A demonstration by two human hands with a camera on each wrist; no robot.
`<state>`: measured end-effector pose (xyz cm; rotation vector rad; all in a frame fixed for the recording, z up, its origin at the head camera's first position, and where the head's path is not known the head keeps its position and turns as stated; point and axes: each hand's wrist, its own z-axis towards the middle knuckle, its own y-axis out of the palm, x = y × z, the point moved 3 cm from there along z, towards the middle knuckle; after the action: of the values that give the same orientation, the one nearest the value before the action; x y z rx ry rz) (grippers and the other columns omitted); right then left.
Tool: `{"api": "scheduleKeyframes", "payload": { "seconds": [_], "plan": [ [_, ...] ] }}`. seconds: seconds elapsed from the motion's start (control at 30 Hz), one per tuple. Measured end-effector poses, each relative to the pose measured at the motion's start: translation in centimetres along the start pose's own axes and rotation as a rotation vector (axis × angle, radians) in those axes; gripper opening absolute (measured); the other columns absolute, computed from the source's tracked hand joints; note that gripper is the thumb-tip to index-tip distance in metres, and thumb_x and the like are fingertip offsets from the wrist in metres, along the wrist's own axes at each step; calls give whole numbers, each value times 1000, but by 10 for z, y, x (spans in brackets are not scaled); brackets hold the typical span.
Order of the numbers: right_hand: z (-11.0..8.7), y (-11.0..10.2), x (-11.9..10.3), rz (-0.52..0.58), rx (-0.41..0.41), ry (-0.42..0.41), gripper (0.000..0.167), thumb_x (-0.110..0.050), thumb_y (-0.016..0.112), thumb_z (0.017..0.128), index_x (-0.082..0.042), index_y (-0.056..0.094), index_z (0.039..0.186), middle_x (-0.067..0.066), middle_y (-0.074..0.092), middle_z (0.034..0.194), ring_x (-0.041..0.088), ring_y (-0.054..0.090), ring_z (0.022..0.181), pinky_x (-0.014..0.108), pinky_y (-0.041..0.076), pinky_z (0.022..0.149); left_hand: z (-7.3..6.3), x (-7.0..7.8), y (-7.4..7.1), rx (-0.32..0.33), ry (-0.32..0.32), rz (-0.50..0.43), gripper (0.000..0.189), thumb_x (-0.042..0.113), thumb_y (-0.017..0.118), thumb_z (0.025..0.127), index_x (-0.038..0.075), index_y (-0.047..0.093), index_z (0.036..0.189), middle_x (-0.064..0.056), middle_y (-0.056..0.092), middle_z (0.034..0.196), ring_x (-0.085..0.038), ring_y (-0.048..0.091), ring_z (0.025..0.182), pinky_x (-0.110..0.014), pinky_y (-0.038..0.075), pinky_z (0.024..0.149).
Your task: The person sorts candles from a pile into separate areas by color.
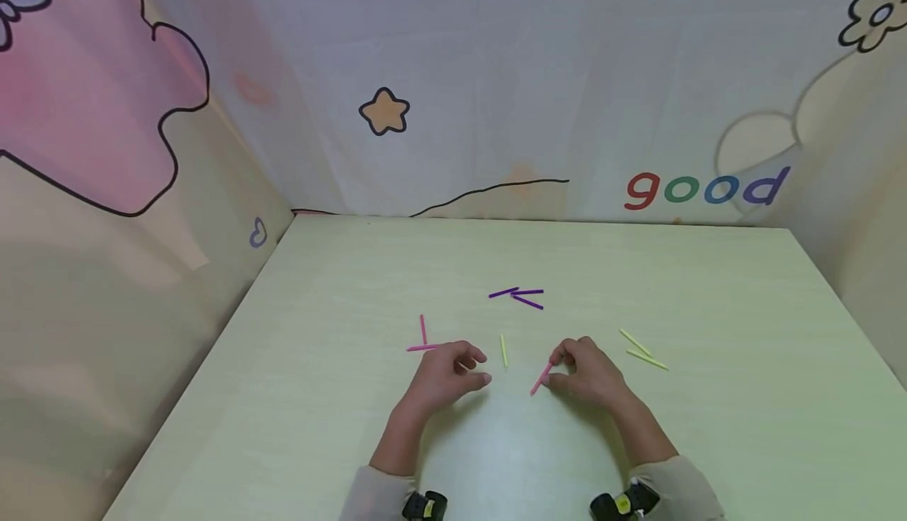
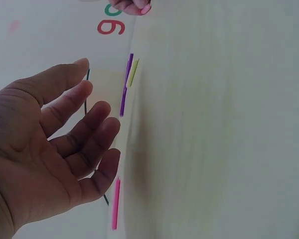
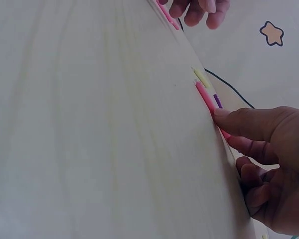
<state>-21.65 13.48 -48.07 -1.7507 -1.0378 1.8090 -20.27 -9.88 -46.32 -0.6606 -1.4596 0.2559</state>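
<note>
A short pink stick [image 1: 540, 382] is pinched between the thumb and forefinger of my right hand [image 1: 590, 375], low over the table. The right wrist view shows the same pink stick [image 3: 204, 93] slanting out past the thumb. My left hand [image 1: 446, 377] hovers with loosely bent fingers and holds nothing, and its palm shows in the left wrist view. Just beyond it lie two pink sticks, one pointing away [image 1: 423, 329] and one crosswise [image 1: 420, 348], partly behind the fingers. Between the hands lies a yellow-green stick [image 1: 504, 351].
Farther back are three purple sticks, one of them slanting [image 1: 528, 302], with ends close together. Two yellow-green sticks, including the lower one [image 1: 648, 360], lie right of my right hand. The pale table [image 1: 283, 426] meets a printed backdrop [image 1: 460, 143] at its far edge.
</note>
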Motion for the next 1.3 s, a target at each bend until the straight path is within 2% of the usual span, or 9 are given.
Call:
{"api": "scheduleKeyframes", "payload": {
  "seconds": [0.3,0.6,0.93,1.3],
  "plan": [
    [0,-1,-1,-1,2,-13,21,-13,76,74,-11,61,88,5,45,83,21,44,79,34,36,67,5,7,18,-81,-54,-26,20,17,76,76,11,68,93,1,60,84,-14,58,78,-29,47,64],
    [2,-4,-1,-5,3,-50,14,-11,73,75,-14,64,85,6,47,84,22,46,81,35,38,67,13,12,28,-109,-31,6,20,16,77,74,12,69,92,4,58,79,-12,55,75,-28,45,64],
    [0,-2,0,15,-9,-23,11,-9,71,76,-12,65,85,6,45,83,22,45,79,35,36,67,13,14,32,-127,-15,17,20,15,78,74,9,69,91,5,56,75,-11,53,71,-26,44,62],
    [1,-2,2,26,-1,-33,10,-7,67,76,-12,64,83,6,45,83,21,44,78,35,36,68,16,16,35,-140,2,50,21,14,80,72,9,69,89,5,56,70,-9,51,64,-25,43,59]
  ]
}}
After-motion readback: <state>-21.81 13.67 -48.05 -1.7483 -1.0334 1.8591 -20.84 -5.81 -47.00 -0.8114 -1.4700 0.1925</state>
